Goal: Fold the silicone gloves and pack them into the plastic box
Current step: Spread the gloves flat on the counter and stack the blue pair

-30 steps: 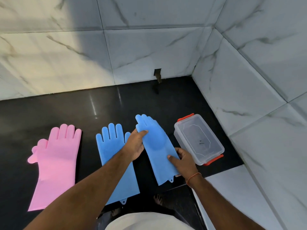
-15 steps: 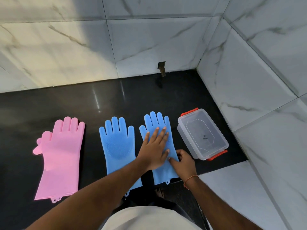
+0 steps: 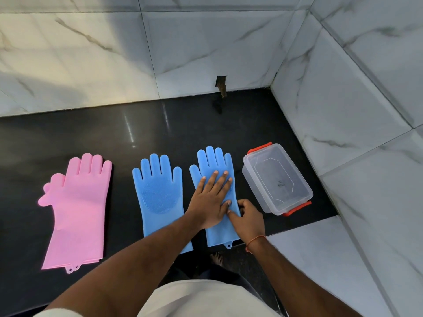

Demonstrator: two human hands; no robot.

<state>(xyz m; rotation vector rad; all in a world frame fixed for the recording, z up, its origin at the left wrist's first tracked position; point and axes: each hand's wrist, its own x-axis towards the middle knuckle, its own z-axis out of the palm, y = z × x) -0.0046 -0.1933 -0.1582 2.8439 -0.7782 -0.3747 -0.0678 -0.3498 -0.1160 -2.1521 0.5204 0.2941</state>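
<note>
Flattened since before, right blue glove [image 3: 215,163] lies under spread left hand [image 3: 211,202]; right hand [image 3: 248,216] pinches its edge.

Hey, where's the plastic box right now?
In the head view, the plastic box sits at the right end of the black counter, beside the blue glove under both hands, close to the marble side wall.

bare counter [image 3: 183,129] behind gloves; wall [image 3: 343,115] crowds box [image 3: 277,178].
</note>
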